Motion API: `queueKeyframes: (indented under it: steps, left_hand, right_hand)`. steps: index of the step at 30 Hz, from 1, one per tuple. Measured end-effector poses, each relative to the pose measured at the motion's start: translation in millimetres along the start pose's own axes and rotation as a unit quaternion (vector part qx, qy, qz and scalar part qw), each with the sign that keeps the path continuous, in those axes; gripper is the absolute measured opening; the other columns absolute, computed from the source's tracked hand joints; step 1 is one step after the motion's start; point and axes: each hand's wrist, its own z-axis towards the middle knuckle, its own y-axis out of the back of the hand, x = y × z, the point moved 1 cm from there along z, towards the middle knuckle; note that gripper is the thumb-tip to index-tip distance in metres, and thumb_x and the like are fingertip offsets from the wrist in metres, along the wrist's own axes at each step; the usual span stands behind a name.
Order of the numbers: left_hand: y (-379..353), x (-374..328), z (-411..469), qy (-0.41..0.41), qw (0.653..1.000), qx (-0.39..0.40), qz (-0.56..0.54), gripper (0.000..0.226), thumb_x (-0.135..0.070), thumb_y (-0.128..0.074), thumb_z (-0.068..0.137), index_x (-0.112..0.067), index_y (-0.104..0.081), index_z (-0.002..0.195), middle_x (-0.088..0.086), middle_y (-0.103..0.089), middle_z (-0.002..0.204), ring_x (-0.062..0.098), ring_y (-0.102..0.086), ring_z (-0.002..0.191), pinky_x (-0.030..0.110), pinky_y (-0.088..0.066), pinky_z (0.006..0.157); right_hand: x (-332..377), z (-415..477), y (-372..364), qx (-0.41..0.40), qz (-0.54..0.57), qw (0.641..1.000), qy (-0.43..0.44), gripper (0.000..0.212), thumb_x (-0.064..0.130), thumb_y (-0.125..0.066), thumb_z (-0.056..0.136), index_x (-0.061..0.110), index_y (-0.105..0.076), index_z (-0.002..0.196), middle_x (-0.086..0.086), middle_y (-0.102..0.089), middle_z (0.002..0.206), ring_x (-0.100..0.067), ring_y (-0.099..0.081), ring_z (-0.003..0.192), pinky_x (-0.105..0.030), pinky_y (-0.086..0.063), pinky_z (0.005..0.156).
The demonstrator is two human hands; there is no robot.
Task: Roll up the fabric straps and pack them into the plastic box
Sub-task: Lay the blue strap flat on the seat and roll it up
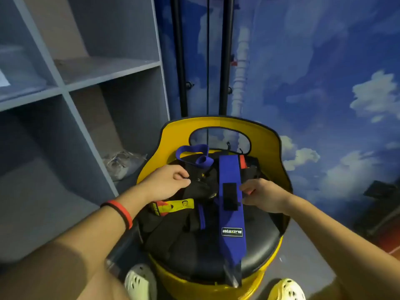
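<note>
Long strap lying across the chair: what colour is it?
The strap is blue with black patches; head view.

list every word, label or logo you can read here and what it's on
"BL…STAR": white letters on a black patch sewn to the blue strap, upside down to the camera; the middle letters are unclear.
Black lettering beside a printed figure on the yellow strap: too blurred to read.

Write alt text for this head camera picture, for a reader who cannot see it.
A person's right hand pinches the edge of a long blue strap laid across a heap of black straps on a yellow chair, while the left hand curls its fingers at the heap. Grey shelves stand left; a cloud-painted wall is behind.
</note>
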Motion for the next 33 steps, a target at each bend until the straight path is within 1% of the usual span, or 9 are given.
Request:
queueKeyframes:
  steps: [4, 8, 12, 19, 23, 27, 29, 31, 33]
  left_hand:
    - [-16.6, 22.5, 36.0, -0.031, 0.995, -0.002, 0.094, 0.015, -0.039, -0.067, 0.095, -0.033, -0.073, 0.107, -0.017, -0.068, 0.109, 0.005, -0.063, 0.102, 0.035, -0.053, 0.094]
    - [-44.8, 42.3, 81.7, -0.067, 0.984, 0.047, 0.160, 0.033, -0.043, -0.071, 0.091, -0.033, -0.070, 0.122, -0.014, -0.055, 0.137, 0.009, -0.049, 0.131, 0.031, -0.041, 0.110]
    - [-59.9, 43.9, 116.8, -0.055, 0.956, 0.165, 0.235, 0.073, -0.051, -0.068, 0.091, -0.045, -0.033, 0.154, -0.015, -0.021, 0.164, 0.013, -0.018, 0.153, 0.041, -0.026, 0.123]
    - [-85.6, 55.8, 131.5, -0.065, 0.937, 0.243, 0.243, 0.101, -0.024, -0.076, 0.089, -0.061, -0.008, 0.153, -0.018, 0.009, 0.168, 0.014, 0.010, 0.156, 0.043, -0.021, 0.126]
    - [-81.8, 55.2, 133.3, -0.077, 0.933, 0.233, 0.263, 0.088, -0.030, -0.066, 0.097, -0.060, -0.005, 0.154, -0.012, 0.007, 0.169, 0.016, 0.007, 0.156, 0.046, -0.016, 0.125]
    - [-80.8, 57.1, 128.7, -0.075, 0.942, 0.236, 0.227, 0.077, -0.043, -0.062, 0.098, -0.060, -0.012, 0.153, -0.015, 0.006, 0.168, 0.014, 0.007, 0.156, 0.046, -0.014, 0.125]
    - [-80.1, 55.6, 128.3, -0.070, 0.963, 0.212, 0.149, 0.063, -0.046, -0.062, 0.097, -0.057, -0.030, 0.151, -0.018, -0.005, 0.166, 0.012, -0.003, 0.155, 0.042, -0.019, 0.125]
    - [-80.2, 50.0, 132.4, -0.077, 0.987, 0.126, 0.060, 0.040, -0.045, -0.060, 0.099, -0.044, -0.056, 0.139, -0.021, -0.029, 0.158, 0.006, -0.026, 0.148, 0.031, -0.028, 0.120]
    - [-81.0, 39.9, 139.6, -0.059, 0.997, 0.031, -0.048, 0.028, -0.044, -0.056, 0.101, -0.036, -0.067, 0.125, -0.021, -0.053, 0.138, -0.001, -0.049, 0.129, 0.024, -0.039, 0.110]
  right_hand:
    - [-9.5, 21.9, -2.6, 0.020, -0.018, 0.999, -0.028, 0.048, 0.032, -0.072, 0.092, 0.026, -0.055, 0.136, 0.006, -0.063, 0.123, -0.010, -0.062, 0.104, -0.025, -0.053, 0.088]
    - [-29.8, 50.9, -18.5, 0.036, -0.027, 0.997, -0.069, 0.073, 0.034, -0.076, 0.087, 0.029, -0.039, 0.150, 0.000, -0.055, 0.137, -0.019, -0.059, 0.118, -0.036, -0.054, 0.099]
    - [-46.8, 78.8, -39.8, 0.055, 0.001, 0.994, -0.091, 0.089, 0.043, -0.079, 0.082, 0.035, -0.028, 0.154, 0.000, -0.048, 0.141, -0.023, -0.054, 0.128, -0.042, -0.052, 0.104]
    - [-33.3, 101.2, -49.8, -0.032, 0.042, 0.996, -0.073, 0.080, 0.031, -0.083, 0.081, 0.032, -0.041, 0.149, 0.005, -0.043, 0.130, -0.020, -0.052, 0.121, -0.032, -0.051, 0.102]
    - [-18.5, 114.4, -36.2, -0.137, 0.148, 0.976, -0.086, 0.047, 0.007, -0.077, 0.084, 0.031, -0.062, 0.122, 0.005, -0.049, 0.119, -0.009, -0.056, 0.098, -0.022, -0.053, 0.086]
    - [-8.0, 109.1, -19.7, -0.178, 0.343, 0.917, -0.096, 0.043, -0.014, -0.065, 0.085, 0.023, -0.065, 0.106, -0.009, -0.059, 0.105, -0.005, -0.067, 0.069, -0.018, -0.054, 0.055]
    - [-6.6, 99.8, -10.0, -0.170, 0.463, 0.866, -0.082, 0.042, -0.020, -0.059, 0.087, 0.014, -0.064, 0.111, -0.016, -0.067, 0.103, -0.012, -0.073, 0.076, -0.028, -0.060, 0.060]
    - [-7.8, 91.8, -3.9, -0.147, 0.549, 0.819, -0.079, 0.041, -0.020, -0.056, 0.087, 0.011, -0.063, 0.112, -0.018, -0.071, 0.105, -0.030, -0.073, 0.094, -0.045, -0.064, 0.071]
    - [-8.7, 85.6, -5.8, -0.107, 0.607, 0.785, -0.071, 0.042, -0.020, -0.056, 0.085, 0.011, -0.059, 0.113, -0.020, -0.067, 0.109, -0.039, -0.069, 0.105, -0.048, -0.061, 0.076]
